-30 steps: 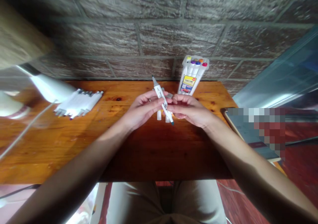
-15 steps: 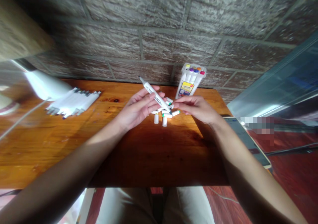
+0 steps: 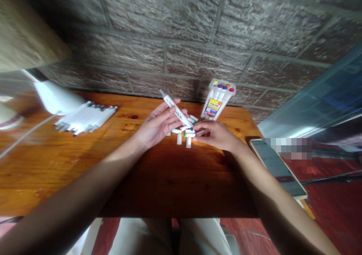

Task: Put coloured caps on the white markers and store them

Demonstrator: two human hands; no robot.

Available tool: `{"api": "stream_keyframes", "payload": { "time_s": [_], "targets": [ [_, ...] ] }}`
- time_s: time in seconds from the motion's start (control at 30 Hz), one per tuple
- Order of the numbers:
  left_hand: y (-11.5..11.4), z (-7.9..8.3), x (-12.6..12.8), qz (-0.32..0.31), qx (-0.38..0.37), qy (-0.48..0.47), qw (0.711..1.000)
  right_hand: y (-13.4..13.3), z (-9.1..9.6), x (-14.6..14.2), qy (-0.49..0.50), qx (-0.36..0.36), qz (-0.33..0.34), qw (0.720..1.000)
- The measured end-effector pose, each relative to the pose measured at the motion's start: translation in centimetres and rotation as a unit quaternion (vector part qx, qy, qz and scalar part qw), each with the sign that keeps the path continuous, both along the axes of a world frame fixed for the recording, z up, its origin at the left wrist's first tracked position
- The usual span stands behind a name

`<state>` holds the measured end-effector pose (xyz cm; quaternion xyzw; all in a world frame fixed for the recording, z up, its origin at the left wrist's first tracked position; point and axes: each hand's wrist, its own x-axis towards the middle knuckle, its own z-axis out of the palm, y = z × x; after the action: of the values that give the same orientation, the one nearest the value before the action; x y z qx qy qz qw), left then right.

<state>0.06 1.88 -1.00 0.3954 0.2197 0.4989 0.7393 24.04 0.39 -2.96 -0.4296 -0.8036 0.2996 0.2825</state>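
Left hand (image 3: 158,126) grips white marker (image 3: 180,114), axis slanting down rightward, lower tip (image 3: 192,129) beside right hand (image 3: 213,135); that hand nearer loose caps (image 3: 188,142), grip unclear.

Glossy wooden desk (image 3: 175,183), rough stone-like wall (image 3: 135,55), smooth plastic marker (image 3: 179,114)

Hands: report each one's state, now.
Left hand: holding a marker.
Right hand: fingers at the caps; whether it grips one cannot be told.

Dim wall (image 3: 186,60), glare on lamp base (image 3: 56,98), shadowed table front (image 3: 175,187), blurred, seemingly stretched edges
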Motion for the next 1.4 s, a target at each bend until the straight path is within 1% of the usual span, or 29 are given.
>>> {"api": "stream_keyframes", "payload": {
  "time_s": [0.2,0.33,0.53,0.63,0.73,0.83,0.97,1.03,1.1,1.17,1.2,1.23,1.3,1.4],
  "targets": [
    [0.4,-0.1,0.0,0.014,-0.014,-0.001,1.000,-0.4,0.5,-0.6,-0.052,0.025,0.004,0.998],
    [0.5,0.0,-0.1,0.012,-0.010,-0.003,1.000,-0.5,0.5,-0.8,-0.070,0.036,-0.012,0.997],
    [0.9,0.0,-0.6,0.025,-0.004,-0.012,1.000,-0.4,0.4,-0.9,-0.073,0.053,-0.018,0.996],
    [1.0,-0.1,-0.6,0.014,-0.006,-0.022,1.000,-0.5,0.4,-1.0,-0.077,0.058,-0.031,0.995],
    [0.9,-0.2,-0.4,0.008,-0.015,-0.011,1.000,-0.5,0.4,-1.0,-0.078,0.056,-0.036,0.995],
    [0.7,-0.1,-0.2,0.014,-0.021,0.000,1.000,-0.4,0.3,-0.7,-0.074,0.051,-0.047,0.995],
    [0.7,0.4,-0.3,0.033,-0.027,-0.013,0.999,-0.4,0.0,-0.1,-0.034,0.006,-0.037,0.999],
    [0.8,0.8,-0.5,0.045,-0.040,-0.028,0.998,-0.5,0.1,-0.1,-0.028,0.005,-0.031,0.999],
    [0.9,1.3,-0.8,0.052,-0.057,-0.052,0.996,-0.7,0.4,-0.6,-0.029,0.053,-0.065,0.996],
    [0.9,1.6,-1.1,0.055,-0.072,-0.071,0.993,-0.8,0.6,-1.9,-0.032,0.140,-0.117,0.983],
    [0.9,1.7,-1.1,0.054,-0.076,-0.076,0.993,-0.8,0.7,-2.7,-0.042,0.189,-0.130,0.972],
    [0.9,1.8,-1.2,0.054,-0.078,-0.078,0.992,-0.7,0.6,-3.6,-0.060,0.225,-0.122,0.965],
    [0.8,1.7,-1.2,0.053,-0.076,-0.075,0.993,-0.6,0.2,-5.2,-0.098,0.249,-0.080,0.960],
    [0.8,1.5,-1.1,0.048,-0.073,-0.073,0.993,-0.2,-0.5,-6.8,-0.128,0.236,-0.055,0.962]
  ]
}}
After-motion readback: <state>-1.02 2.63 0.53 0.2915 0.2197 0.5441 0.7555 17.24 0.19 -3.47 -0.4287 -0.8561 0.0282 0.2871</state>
